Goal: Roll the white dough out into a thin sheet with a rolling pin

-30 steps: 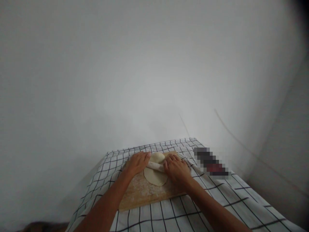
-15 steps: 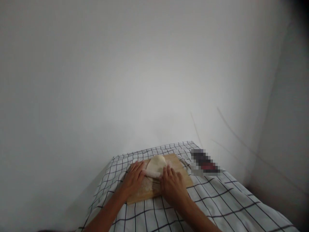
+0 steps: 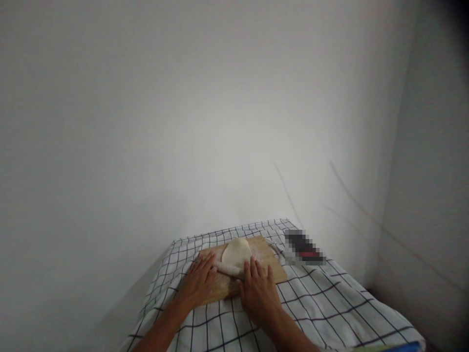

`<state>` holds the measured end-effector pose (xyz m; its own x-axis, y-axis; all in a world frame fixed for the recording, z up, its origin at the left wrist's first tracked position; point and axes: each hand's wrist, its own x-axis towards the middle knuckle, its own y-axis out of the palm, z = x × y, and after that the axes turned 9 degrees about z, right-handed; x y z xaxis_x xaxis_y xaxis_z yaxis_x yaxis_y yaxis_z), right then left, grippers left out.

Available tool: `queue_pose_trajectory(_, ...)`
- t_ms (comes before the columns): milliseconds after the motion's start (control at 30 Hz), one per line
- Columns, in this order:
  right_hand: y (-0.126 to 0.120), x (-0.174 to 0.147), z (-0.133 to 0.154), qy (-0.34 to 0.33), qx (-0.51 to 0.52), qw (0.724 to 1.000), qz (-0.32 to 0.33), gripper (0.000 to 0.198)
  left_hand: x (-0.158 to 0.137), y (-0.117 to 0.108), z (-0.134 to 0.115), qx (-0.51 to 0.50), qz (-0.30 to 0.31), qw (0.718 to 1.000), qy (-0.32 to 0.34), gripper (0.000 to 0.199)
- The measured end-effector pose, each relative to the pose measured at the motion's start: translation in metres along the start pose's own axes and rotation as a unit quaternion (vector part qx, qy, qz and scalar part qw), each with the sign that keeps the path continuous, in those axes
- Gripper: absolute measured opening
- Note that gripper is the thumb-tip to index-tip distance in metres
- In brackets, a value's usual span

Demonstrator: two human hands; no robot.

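Tablecloth under wooden board bearing dough; pale wall behind.

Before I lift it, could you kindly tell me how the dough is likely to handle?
The dough will probably flop and stretch, since it looks like a thin, flat sheet. It may release from the board fairly easily, as pale powder dusts the wood nearby.

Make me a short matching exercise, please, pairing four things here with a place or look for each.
1. dough
2. pin
3. board
4. cloth

A. tan, lying on the cloth
B. white with dark grid lines
C. reaching from left hand to right hand
D. pale, rounded, flat sheet

Pairs: 1-D, 2-C, 3-A, 4-B
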<state>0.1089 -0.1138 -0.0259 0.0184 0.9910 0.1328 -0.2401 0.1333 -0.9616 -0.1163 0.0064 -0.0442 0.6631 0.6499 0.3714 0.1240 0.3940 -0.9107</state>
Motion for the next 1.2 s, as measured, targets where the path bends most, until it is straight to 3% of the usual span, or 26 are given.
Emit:
queue_pose_trajectory(133,-0.002,0.021,-0.012,-0.011,-0.004,1.000,-0.022,0.059,0.018,-0.001,-0.004,-0.026,0.052,0.997,-0.057,0.053)
queue_pose_trajectory(300,-0.010,0.059,-0.031,0.025,0.005,1.000,-0.007,0.057,0.056,0.004,-0.009,-0.046,0.096,0.988,-0.108,0.056)
queue_pose_trajectory(467,-0.013,0.091,-0.053,-0.003,0.015,0.999,-0.032,0.052,0.088,0.016,-0.002,-0.039,0.111,0.989,-0.088,0.053)
queue_pose_trajectory(600,-0.012,0.121,-0.071,0.002,0.061,0.998,0.020,0.051,0.104,0.029,0.010,-0.023,0.103,0.993,-0.056,0.050)
queue_pose_trajectory(733,-0.011,0.144,-0.082,0.008,0.058,0.998,0.031,0.051,0.113,0.040,0.017,-0.015,0.100,0.994,-0.042,0.050)
queue_pose_trajectory(900,-0.012,0.145,-0.083,0.001,0.042,0.998,0.045,0.052,0.112,0.043,0.015,-0.018,0.090,0.994,-0.053,0.047)
queue_pose_trajectory(1200,-0.011,0.109,-0.068,0.020,0.010,0.999,0.040,0.058,0.093,0.028,-0.013,-0.042,0.030,0.991,-0.120,0.043)
